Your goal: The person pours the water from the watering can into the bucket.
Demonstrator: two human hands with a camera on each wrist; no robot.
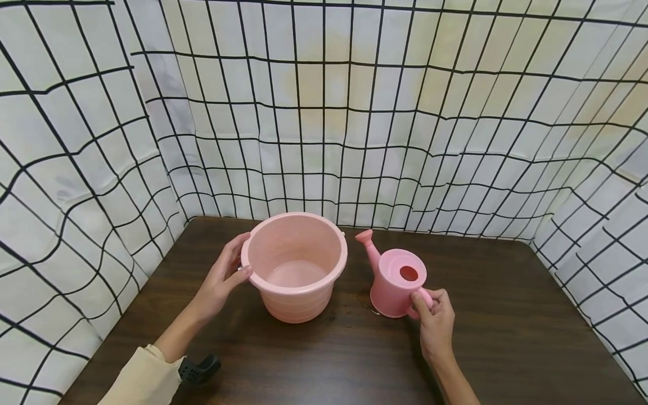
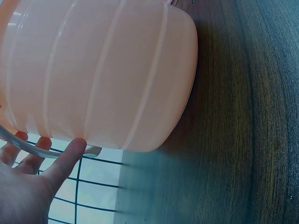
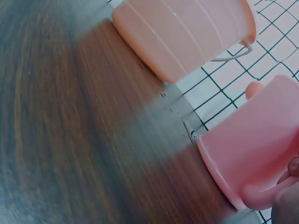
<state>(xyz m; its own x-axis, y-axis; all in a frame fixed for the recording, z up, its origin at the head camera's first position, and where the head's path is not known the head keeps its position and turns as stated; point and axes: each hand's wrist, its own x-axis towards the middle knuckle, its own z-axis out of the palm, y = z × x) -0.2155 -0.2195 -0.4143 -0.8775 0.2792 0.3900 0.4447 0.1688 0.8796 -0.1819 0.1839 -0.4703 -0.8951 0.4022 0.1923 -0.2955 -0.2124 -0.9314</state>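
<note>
A pale pink bucket [image 1: 298,306] stands upright on the dark wooden table [image 1: 304,371], and its visible inside bottom is bare. At its left rim is my left hand [image 1: 223,278], the thumb at the rim. In the left wrist view the fingers [image 2: 65,161] reach out nearly straight to the bucket's outer wall, beside its pale handle [image 2: 39,151]. My right hand [image 1: 437,329] grips the handle of a pink watering can [image 1: 390,289], the thumb on top. The can's spout points toward the back left, and its base is close to the tabletop.
Small wet marks [image 1: 368,302] show on the table between bucket and can. Black wire grid panels backed with white sheeting [image 1: 324,129] enclose the table's back and sides. A black strap [image 1: 199,369] is at the left wrist.
</note>
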